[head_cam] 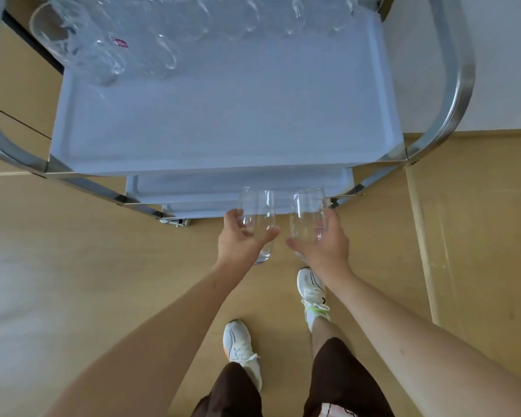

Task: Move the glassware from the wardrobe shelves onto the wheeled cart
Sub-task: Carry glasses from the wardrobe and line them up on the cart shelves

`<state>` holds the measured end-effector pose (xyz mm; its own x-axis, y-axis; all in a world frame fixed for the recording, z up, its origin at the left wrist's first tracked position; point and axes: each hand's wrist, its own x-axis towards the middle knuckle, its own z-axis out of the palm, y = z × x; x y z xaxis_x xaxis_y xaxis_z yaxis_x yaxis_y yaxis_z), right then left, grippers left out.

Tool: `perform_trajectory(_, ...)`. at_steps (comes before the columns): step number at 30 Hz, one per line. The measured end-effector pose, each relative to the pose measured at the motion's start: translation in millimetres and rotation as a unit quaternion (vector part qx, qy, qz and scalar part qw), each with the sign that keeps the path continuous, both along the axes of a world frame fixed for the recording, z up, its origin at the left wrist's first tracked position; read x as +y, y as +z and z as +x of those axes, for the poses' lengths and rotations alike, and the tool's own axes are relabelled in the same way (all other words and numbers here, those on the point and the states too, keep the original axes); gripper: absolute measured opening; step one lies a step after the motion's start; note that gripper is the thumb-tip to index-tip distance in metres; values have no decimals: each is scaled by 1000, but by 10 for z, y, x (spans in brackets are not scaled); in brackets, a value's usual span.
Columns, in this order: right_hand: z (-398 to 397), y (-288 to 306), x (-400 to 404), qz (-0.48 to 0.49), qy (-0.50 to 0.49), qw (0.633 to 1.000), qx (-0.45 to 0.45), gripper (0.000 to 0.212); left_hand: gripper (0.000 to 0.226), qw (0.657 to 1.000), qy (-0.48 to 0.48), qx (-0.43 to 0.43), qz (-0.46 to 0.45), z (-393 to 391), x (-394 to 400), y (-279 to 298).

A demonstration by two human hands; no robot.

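Hands each hold one clear glass near the cart's front edge: left hand (242,239) curls around a tall glass (257,219), right hand (325,242) around a rounder glass (307,215). More glasses (163,31) stand on the cart's top tray (223,127).

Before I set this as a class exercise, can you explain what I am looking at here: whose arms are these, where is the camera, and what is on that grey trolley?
The single picture comes from a camera worn on a person's head, looking down. No machine: two bare arms. The left hand has its grip round a clear glass; the right hand holds a second glass. Ahead stands the wheeled cart with a grey top tray and metal frame. More glassware already stands along its far edge, blurred. Below are white shoes on a wooden floor.
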<state>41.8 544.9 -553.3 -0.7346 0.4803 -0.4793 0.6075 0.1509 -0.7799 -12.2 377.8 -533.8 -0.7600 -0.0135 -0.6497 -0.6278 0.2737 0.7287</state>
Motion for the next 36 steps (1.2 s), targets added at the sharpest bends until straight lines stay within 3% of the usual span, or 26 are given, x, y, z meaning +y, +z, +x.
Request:
perform_trajectory(11,-532,-1053,327,0,-5,996,89,117,86,994,24,69,85,-426,309,-917)
perform_trajectory(17,-956,-1413,519,1,-34,984,172,114,87,984,4,151,90,-745,471,-1299)
perform_trajectory(27,-1559,-2004,781,80,-12,946,315,106,85,945,-12,311,96,-1262,685,-1975)
perform_trajectory(36,-1803,-2187,733,114,-13,934,338,106,79,925,12,366,103,-1507,791,-2165)
